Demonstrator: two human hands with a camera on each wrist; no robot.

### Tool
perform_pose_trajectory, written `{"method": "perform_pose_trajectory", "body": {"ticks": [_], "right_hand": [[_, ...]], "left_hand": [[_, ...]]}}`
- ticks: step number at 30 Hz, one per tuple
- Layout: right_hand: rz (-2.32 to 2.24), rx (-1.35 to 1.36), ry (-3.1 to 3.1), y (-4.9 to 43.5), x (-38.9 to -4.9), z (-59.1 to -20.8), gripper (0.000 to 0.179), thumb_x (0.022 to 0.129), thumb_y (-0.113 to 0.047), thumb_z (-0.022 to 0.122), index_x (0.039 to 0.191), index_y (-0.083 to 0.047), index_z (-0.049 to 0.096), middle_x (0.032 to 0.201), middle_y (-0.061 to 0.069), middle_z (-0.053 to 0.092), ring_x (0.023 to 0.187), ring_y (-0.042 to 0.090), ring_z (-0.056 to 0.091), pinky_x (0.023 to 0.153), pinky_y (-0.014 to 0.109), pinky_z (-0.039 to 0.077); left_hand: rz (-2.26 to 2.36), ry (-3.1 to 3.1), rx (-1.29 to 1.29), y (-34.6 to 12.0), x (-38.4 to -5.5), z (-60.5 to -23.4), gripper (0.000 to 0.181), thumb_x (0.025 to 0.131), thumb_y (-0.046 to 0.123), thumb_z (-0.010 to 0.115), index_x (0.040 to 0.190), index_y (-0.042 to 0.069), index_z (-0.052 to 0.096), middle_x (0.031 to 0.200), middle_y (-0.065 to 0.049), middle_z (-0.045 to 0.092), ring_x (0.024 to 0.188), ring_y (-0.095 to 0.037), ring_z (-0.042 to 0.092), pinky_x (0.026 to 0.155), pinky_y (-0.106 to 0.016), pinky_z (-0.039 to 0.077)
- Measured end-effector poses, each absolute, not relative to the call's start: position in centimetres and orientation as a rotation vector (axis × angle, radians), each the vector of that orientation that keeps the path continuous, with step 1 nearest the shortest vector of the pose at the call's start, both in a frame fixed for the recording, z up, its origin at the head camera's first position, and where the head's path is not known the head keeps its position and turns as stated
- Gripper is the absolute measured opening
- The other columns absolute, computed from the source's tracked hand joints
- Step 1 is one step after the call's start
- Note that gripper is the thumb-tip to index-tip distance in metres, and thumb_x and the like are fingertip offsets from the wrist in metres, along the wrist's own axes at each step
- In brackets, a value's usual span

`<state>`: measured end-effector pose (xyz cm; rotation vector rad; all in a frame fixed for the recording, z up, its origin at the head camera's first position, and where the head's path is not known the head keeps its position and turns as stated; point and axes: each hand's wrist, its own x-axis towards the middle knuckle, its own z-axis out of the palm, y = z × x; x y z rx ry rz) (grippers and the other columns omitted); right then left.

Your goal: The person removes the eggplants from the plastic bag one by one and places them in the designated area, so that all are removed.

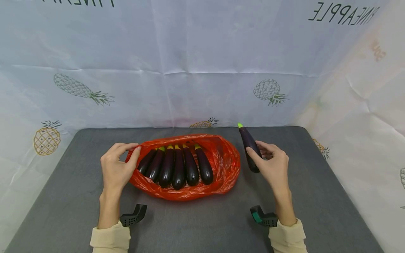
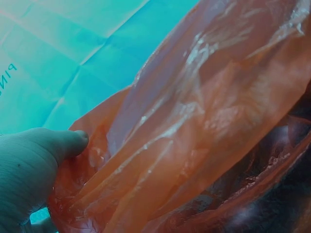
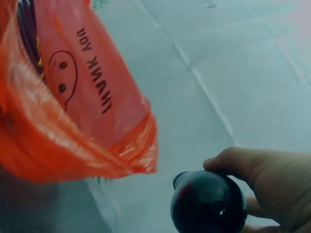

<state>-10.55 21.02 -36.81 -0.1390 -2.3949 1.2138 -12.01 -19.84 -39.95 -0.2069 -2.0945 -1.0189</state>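
A red plastic bag (image 1: pixel 226 165) lies spread wide at its mouth on the grey table, with several dark purple eggplants (image 1: pixel 179 168) side by side inside. My left hand (image 1: pixel 118 167) pinches the bag's left rim between thumb and fingers; in the left wrist view the thumb presses on the crinkled film (image 2: pixel 160 160). To the right of the bag, my right hand (image 1: pixel 269 160) grips another eggplant (image 1: pixel 249 144) with a bright green stem end pointing away. The right wrist view shows the rounded end of that eggplant (image 3: pixel 209 204) beside the thumb, apart from the bag (image 3: pixel 92 150).
The grey table (image 1: pixel 196 225) ends at a white curtain (image 1: pixel 202 98) printed with pineapples, which hangs behind it and along both sides. Black wrist devices (image 1: pixel 134 216) sit on both forearms near the rolled cream sleeves (image 1: pixel 110 237).
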Motion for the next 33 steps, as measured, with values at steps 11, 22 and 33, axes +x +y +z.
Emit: {"method": "perform_pose_trajectory", "body": {"ticks": [11, 22, 33], "right_hand": [[1.211, -0.203, -2.439, 21.7, -11.7, -39.2, 0.038, 0.087, -0.022, 0.082, 0.118, -0.001, 0.076, 0.097, 0.023, 0.074, 0.071, -0.013, 0.053, 0.068, 0.002, 0.043], [1.223, -0.272, -2.532, 22.0, -12.9, -41.7, 0.042, 0.088, -0.027, 0.081, 0.12, -0.001, 0.075, 0.105, 0.024, 0.076, 0.084, 0.021, 0.071, 0.068, 0.007, 0.044], [1.179, -0.301, -2.616, 21.8, -13.2, -42.8, 0.045, 0.087, -0.03, 0.082, 0.121, -0.001, 0.075, 0.108, 0.024, 0.076, 0.091, 0.034, 0.075, 0.074, 0.029, 0.058]], "left_hand": [[-1.028, -2.094, -0.211, -19.7, -11.9, -39.9, 0.008, 0.084, -0.002, 0.079, 0.093, -0.002, 0.08, 0.082, -0.018, 0.073, 0.08, 0.004, 0.056, 0.08, -0.005, 0.039], [-1.031, -2.107, -0.193, -19.9, -11.8, -39.9, 0.008, 0.085, -0.001, 0.079, 0.093, -0.002, 0.08, 0.083, -0.018, 0.073, 0.079, -0.003, 0.058, 0.081, -0.005, 0.039], [-1.036, -2.111, -0.182, -19.9, -11.8, -39.7, 0.008, 0.085, 0.0, 0.079, 0.093, -0.002, 0.08, 0.083, -0.018, 0.072, 0.083, 0.013, 0.053, 0.081, -0.005, 0.039]]}}
